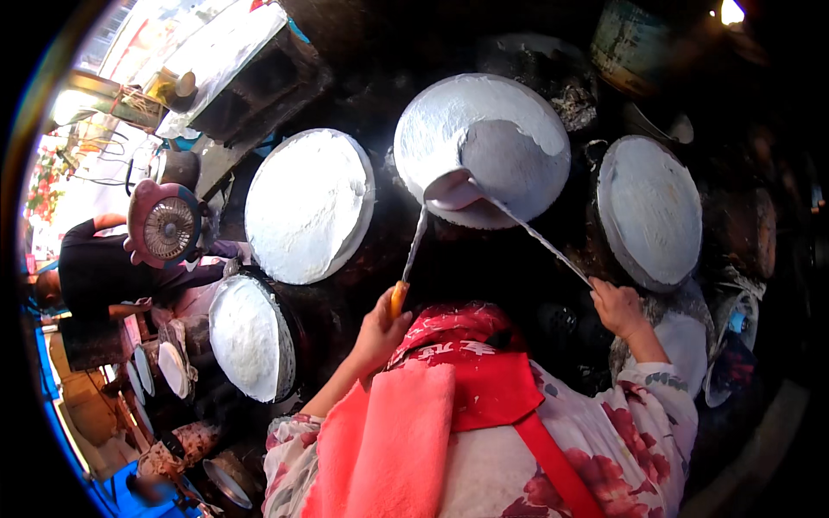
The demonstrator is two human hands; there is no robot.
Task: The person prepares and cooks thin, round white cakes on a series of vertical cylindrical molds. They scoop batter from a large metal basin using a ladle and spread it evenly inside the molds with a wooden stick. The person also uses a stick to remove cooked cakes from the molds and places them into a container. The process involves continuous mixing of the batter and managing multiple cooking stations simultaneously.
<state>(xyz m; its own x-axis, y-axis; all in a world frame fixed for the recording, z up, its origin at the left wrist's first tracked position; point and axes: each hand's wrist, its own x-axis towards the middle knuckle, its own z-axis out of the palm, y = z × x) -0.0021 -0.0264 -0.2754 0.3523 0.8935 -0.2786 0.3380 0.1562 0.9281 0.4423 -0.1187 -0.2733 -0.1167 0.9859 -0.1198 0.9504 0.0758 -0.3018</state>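
Note:
My left hand point(382, 332) is wrapped around the orange grip of a ladle point(446, 184) with a twisted metal handle. The ladle's pale bowl rests over the near edge of a large round pan point(423, 116) in front of me. A wet white layer coats much of that pan, leaving a smooth greyer patch right of its middle. My right hand point(620, 309) grips the end of a long twisted metal handle point(540, 237). This handle slants up to the ladle's bowl, where its working end overlaps the ladle and cannot be made out.
More white-topped round pans stand at the left point(311, 207), nearer left point(250, 338) and right point(649, 211). A pink-rimmed fan point(169, 228) is at far left, beside another person in black point(95, 285). A rusty drum point(630, 47) stands at the back right.

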